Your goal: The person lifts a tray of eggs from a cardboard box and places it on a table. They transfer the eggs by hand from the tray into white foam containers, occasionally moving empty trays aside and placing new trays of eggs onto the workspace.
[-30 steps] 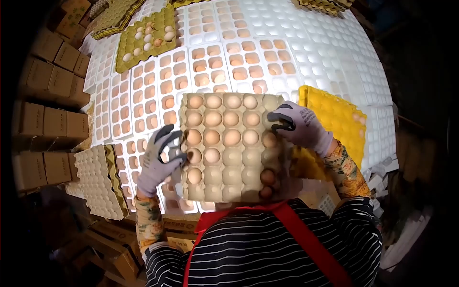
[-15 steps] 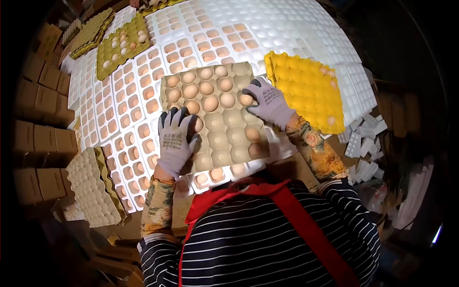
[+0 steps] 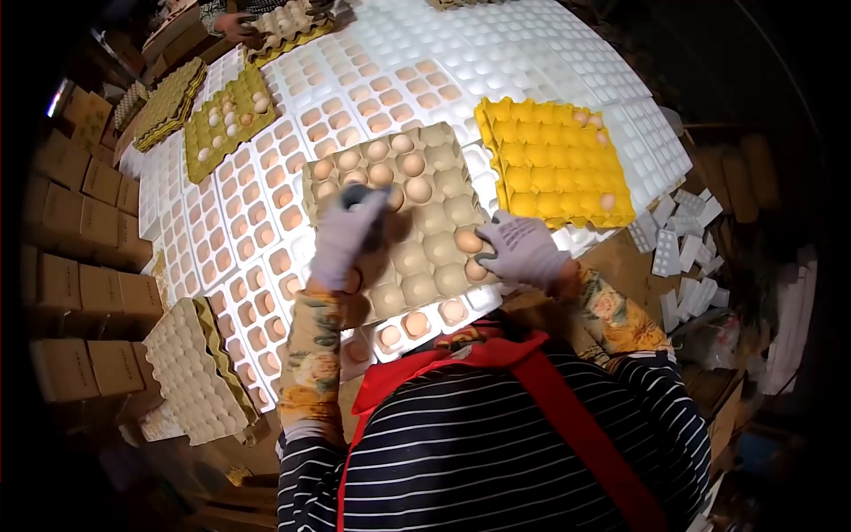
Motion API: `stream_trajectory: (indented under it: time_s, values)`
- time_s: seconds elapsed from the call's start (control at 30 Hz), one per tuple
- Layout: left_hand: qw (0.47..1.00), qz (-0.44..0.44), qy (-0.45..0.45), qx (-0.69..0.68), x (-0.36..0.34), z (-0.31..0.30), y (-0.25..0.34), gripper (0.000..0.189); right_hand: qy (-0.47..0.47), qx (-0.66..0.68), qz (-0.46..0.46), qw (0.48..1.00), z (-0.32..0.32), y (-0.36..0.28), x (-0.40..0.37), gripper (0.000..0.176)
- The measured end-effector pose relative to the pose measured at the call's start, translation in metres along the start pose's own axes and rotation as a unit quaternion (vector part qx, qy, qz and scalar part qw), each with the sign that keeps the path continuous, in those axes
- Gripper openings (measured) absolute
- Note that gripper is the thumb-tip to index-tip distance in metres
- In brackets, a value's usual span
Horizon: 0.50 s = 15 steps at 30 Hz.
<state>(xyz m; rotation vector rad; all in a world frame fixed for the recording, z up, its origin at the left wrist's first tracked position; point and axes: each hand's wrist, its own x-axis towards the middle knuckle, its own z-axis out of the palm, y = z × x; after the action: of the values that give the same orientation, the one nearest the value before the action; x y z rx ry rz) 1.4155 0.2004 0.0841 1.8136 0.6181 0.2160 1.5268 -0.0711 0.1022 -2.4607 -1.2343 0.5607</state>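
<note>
A grey-brown pulp egg tray [image 3: 425, 293] lies in front of me, with brown eggs [image 3: 379, 150] in its far rows and bare cups nearer. My left hand [image 3: 346, 232], in a lilac glove with dark fingertips, is over the tray's left side. Its fingers look bent beside an egg in the third row, but motion smears them. At the tray's right edge, my gloved right hand [image 3: 525, 248] has its fingers closed against a brown egg [image 3: 469, 241]. Another egg [image 3: 477, 269] sits just below that one. The right palm hides any further egg.
White foam trays [image 3: 266, 235] holding eggs cover the table around and under the pulp tray. A yellow tray [image 3: 558, 168] lies at right, an olive tray [image 3: 232, 124] at far left. Stacked trays [image 3: 191, 372] and cartons [image 3: 66, 293] stand left. A co-worker's hand [image 3: 235, 25] touches trays beyond.
My left hand has moved from the tray's left edge up over its eggs. My right hand has come down along the right edge; the third-row egg there is gone from its cup.
</note>
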Motion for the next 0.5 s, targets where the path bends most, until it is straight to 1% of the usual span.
stream_trajectory:
  time_s: [0.03, 0.07, 0.1, 0.13, 0.17, 0.23, 0.27, 0.3, 0.33, 0.37, 0.4, 0.43, 0.47, 0.5]
  values:
    - [0.955, 0.177, 0.059, 0.229, -0.009, 0.019, 0.023, 0.035, -0.013, -0.137, 0.017, 0.99, 0.014, -0.004, 0.003, 0.032]
    - [0.923, 0.182, -0.008, 0.338, -0.004, 0.03, 0.035, 0.041, -0.01, -0.138, 0.013, 0.99, 0.019, -0.01, 0.005, 0.032]
    - [0.897, 0.195, -0.03, 0.396, -0.008, 0.042, 0.043, 0.053, -0.007, -0.149, 0.026, 0.988, 0.023, -0.015, 0.008, 0.035]
    - [0.871, 0.192, -0.05, 0.45, -0.003, 0.051, 0.039, 0.06, -0.007, -0.161, 0.034, 0.986, 0.025, -0.021, 0.01, 0.038]
    - [0.831, 0.176, -0.086, 0.52, 0.008, 0.062, 0.031, 0.056, -0.005, -0.165, 0.026, 0.986, 0.024, -0.028, 0.009, 0.038]
    - [0.819, 0.183, -0.067, 0.539, 0.017, 0.074, 0.021, 0.055, -0.034, -0.161, 0.075, 0.984, 0.021, -0.039, 0.003, 0.038]
    - [0.82, 0.178, -0.066, 0.54, 0.018, 0.07, 0.016, 0.055, -0.01, -0.142, 0.07, 0.987, 0.034, -0.034, -0.003, 0.035]
    - [0.85, 0.186, -0.07, 0.488, 0.018, 0.065, 0.013, 0.056, -0.013, -0.141, 0.065, 0.988, 0.033, -0.037, -0.004, 0.035]
    - [0.877, 0.193, -0.073, 0.435, 0.019, 0.061, 0.01, 0.057, -0.015, -0.125, 0.085, 0.988, 0.031, -0.041, -0.004, 0.035]
    - [0.877, 0.188, -0.07, 0.436, 0.021, 0.05, 0.005, 0.057, -0.017, -0.108, 0.104, 0.989, 0.03, -0.042, -0.001, 0.035]
    - [0.971, 0.139, -0.087, 0.171, 0.024, 0.032, -0.002, 0.057, 0.022, -0.079, 0.094, 0.992, 0.031, -0.035, 0.002, 0.033]
    - [0.986, 0.081, -0.094, -0.107, 0.027, 0.013, -0.01, 0.057, 0.019, -0.078, 0.089, 0.993, 0.027, -0.025, 0.006, 0.033]
    - [0.954, 0.019, -0.107, -0.281, 0.023, -0.009, -0.009, 0.056, 0.042, 0.023, 0.057, 0.997, 0.021, -0.012, 0.009, 0.033]
    - [0.887, -0.042, -0.115, -0.445, 0.018, -0.03, -0.008, 0.055, 0.064, 0.125, 0.025, 0.99, 0.014, 0.0, 0.012, 0.033]
